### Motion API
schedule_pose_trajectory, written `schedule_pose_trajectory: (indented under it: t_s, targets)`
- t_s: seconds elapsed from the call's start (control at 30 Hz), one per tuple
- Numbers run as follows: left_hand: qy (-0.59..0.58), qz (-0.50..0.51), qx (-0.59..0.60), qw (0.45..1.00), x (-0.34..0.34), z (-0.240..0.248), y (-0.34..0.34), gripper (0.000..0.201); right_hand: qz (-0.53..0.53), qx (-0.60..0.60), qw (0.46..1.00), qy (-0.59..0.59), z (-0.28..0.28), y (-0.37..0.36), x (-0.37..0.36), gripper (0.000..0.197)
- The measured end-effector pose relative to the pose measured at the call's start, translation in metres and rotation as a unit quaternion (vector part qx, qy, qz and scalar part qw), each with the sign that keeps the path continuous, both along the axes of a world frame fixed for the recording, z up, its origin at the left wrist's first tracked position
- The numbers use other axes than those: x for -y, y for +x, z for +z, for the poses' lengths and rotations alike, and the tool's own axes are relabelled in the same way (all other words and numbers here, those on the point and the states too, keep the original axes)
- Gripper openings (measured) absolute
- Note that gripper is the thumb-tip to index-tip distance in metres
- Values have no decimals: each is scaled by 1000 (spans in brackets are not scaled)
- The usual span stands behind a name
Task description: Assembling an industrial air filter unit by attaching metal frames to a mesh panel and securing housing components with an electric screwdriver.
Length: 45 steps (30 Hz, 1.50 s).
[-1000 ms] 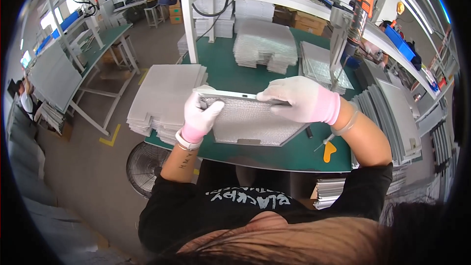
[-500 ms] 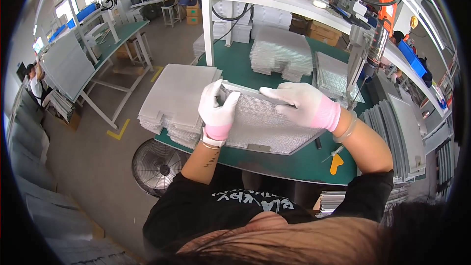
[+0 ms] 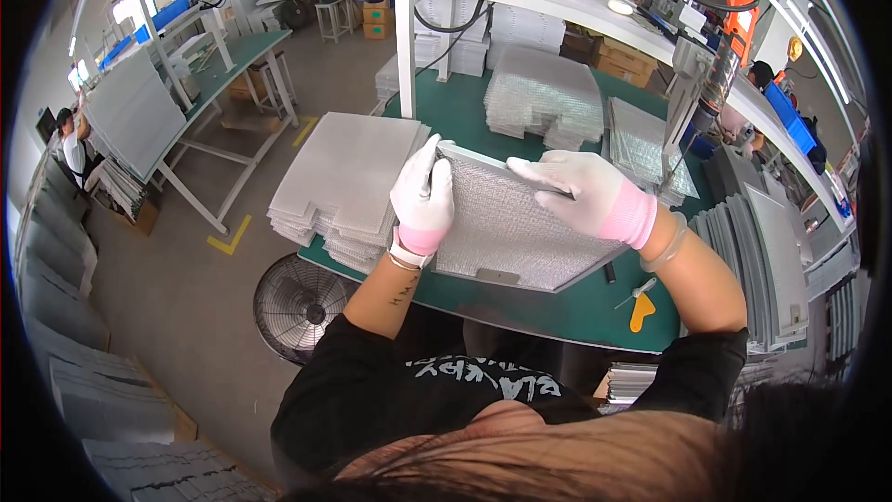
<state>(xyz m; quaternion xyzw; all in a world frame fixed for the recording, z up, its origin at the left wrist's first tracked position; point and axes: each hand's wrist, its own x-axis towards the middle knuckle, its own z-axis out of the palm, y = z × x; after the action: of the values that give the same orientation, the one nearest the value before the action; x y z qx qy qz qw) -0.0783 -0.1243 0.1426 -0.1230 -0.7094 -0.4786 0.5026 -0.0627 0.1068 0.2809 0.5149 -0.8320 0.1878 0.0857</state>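
Your left grip (image 3: 423, 197), a white glove with a pink cuff, is closed on the left edge of the rectangular silver textured panel with a thin grey frame (image 3: 525, 234), close to its far-left corner. Your right grip (image 3: 583, 193), same type of glove, pinches the panel's far edge right of centre, fingers lying along the rim.

Panel sits between your two hands, over the near part of the green-topped bench (image 3: 455, 309), tilted with the far edge up. Can't tell if the near edge touches the bench. Small grey tab (image 3: 498, 275) on its near edge.

Left of the panel: stack of flat pale-grey notched sheets (image 3: 348, 165), just beside your left grip. Far side: stack of silver notched sheets (image 3: 544, 91). Right of that, a lower pile of shiny silver sheets (image 3: 648, 141).

Near right on the bench: small flat orange-yellow piece (image 3: 642, 313), short black piece (image 3: 609, 272) just off the panel's right side. Orange-and-black power driver (image 3: 739, 33) hangs far right, well apart from both hands. Right of the bench, a row of leaning grey panels (image 3: 751, 256). Round black wire-cage fan (image 3: 299, 302) on the floor, near left.
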Motion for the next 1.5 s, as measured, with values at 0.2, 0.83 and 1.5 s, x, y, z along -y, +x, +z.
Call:
schedule_pose_trajectory:
  t_s: [0.2,0.83,1.5]
  targets:
    - [241,-233,-20,942,-8,-11,-3,30,-1,-6,1000,-1,-1,5,0,57]
    - [55,-192,14,980,7,-34,-5,31,-40,-293,954,50,24,47,10,28]
    - [-620,-147,-115,763,-82,120,1,20,15,-517,855,-47,20,141,68,37]
